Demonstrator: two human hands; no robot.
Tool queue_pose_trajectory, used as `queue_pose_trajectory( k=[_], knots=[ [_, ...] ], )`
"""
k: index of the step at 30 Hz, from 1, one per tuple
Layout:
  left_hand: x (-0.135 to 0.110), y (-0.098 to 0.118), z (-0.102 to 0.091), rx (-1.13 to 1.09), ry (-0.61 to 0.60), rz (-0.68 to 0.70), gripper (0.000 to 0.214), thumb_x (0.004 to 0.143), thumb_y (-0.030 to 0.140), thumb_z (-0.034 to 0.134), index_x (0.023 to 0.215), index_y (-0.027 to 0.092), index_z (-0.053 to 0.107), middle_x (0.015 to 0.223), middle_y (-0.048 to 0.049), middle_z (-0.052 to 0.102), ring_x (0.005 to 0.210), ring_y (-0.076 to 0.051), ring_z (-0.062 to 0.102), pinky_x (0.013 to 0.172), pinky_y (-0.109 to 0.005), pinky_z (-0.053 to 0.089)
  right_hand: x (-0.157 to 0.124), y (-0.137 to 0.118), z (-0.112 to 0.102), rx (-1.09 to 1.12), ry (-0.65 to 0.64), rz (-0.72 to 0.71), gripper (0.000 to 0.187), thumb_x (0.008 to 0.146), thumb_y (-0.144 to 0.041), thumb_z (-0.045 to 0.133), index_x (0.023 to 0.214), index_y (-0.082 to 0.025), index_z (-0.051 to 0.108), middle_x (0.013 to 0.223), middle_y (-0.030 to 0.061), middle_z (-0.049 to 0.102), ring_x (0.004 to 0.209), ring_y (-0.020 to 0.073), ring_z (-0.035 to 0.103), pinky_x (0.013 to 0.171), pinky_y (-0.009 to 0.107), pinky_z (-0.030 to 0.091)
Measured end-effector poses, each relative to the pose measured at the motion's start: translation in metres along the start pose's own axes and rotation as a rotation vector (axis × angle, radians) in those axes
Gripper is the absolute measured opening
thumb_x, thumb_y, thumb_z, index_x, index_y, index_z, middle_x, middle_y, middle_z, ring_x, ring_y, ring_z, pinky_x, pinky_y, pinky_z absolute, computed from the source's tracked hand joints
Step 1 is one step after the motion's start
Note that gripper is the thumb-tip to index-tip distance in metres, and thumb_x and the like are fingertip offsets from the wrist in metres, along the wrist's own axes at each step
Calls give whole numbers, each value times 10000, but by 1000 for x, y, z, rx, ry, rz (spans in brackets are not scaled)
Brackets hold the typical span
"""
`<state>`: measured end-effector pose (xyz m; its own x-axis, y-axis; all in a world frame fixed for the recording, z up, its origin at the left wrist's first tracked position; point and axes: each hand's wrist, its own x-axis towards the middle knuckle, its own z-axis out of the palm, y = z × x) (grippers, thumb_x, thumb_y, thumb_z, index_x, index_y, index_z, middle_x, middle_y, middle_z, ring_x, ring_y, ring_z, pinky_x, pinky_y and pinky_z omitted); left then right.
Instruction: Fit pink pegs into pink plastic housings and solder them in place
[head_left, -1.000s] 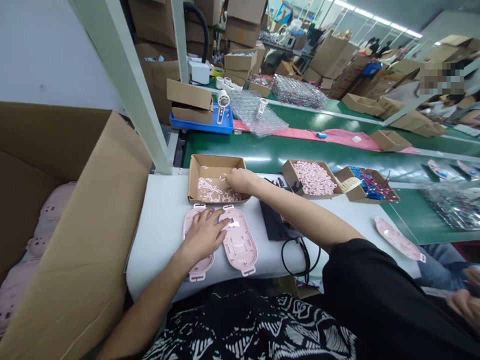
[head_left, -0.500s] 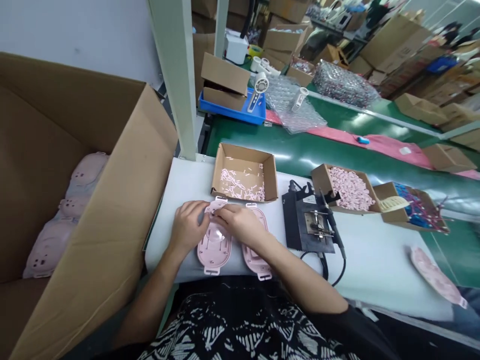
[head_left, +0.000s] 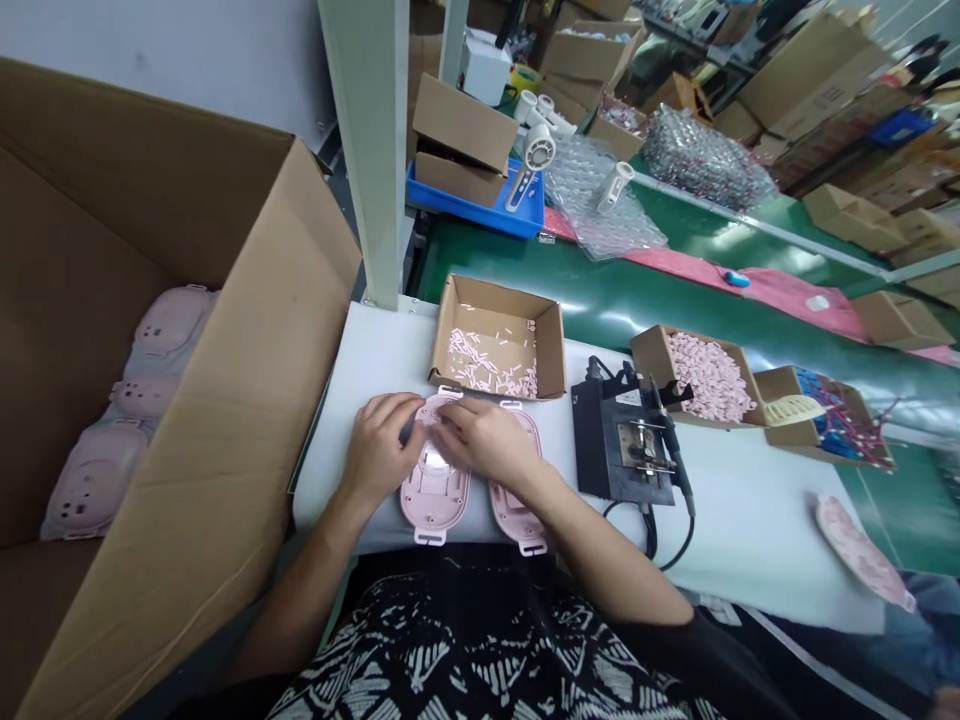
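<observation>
A pink plastic shell (head_left: 436,505) lies on the white work surface in front of me, its ribbed inner side facing up. My left hand (head_left: 384,445) is closed on its upper left edge, thumb resting over the shell. Over the shell's upper part, my right hand (head_left: 487,440) has its fingers drawn together, slightly blurred; whatever they hold is too small or hidden to name. Just to the right lies a second pink shell (head_left: 517,515), partly under my right hand and wrist. Behind both shells stands a cardboard box of small pink pieces (head_left: 480,345).
A black soldering station (head_left: 611,450) with its iron stands to the right. Beyond it are a box of pink parts (head_left: 709,378) and a box of blue-and-red wired parts (head_left: 832,415). Another pink shell (head_left: 862,550) lies far right. A large carton (head_left: 247,330) holding pink shells is at left.
The camera view has shifted slightly. My right fingers have moved a little and blur over the shell's upper part; my left hand stays at its edge.
</observation>
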<state>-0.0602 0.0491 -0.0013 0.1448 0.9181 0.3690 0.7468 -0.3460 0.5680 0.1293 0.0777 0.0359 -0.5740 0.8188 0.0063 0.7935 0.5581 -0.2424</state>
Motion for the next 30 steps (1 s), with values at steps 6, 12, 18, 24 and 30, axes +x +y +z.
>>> queue_pose_trajectory(
  k=[6,12,18,24,30],
  knots=[
    [-6,9,-5,75,-34,109,214,921,227,593,1044,264,765,959,-49,675,901,-230,542,847,-403,433,-3,12,-9,-4,-29,-73,261,1023,-308,488,1157,-249,704,935,23,703,783,155,613,643,297,340],
    [-4,10,0,132,-84,154,190,917,233,620,1020,277,774,985,-46,675,914,-237,500,834,-404,412,0,16,0,9,-41,-123,269,1018,-289,474,1100,-224,723,947,33,698,790,163,608,668,307,368],
    [1,6,0,139,-84,172,188,918,228,632,1022,283,779,1007,-29,678,930,-221,517,864,-385,428,4,18,3,36,-52,-122,232,968,-239,518,1028,-183,736,910,52,688,793,171,628,694,302,423],
    [13,-2,4,95,-5,302,173,927,224,616,948,205,787,973,-67,668,919,-233,602,878,-438,404,8,15,-6,8,-62,-74,226,963,-299,541,1001,-183,732,965,49,687,790,193,658,651,310,478],
    [22,-8,9,147,42,441,189,907,261,630,975,166,779,973,-110,679,845,-258,637,806,-448,426,9,24,-11,17,-42,-72,263,980,-351,527,1068,-197,722,1077,70,679,879,228,679,693,339,551]
  ],
)
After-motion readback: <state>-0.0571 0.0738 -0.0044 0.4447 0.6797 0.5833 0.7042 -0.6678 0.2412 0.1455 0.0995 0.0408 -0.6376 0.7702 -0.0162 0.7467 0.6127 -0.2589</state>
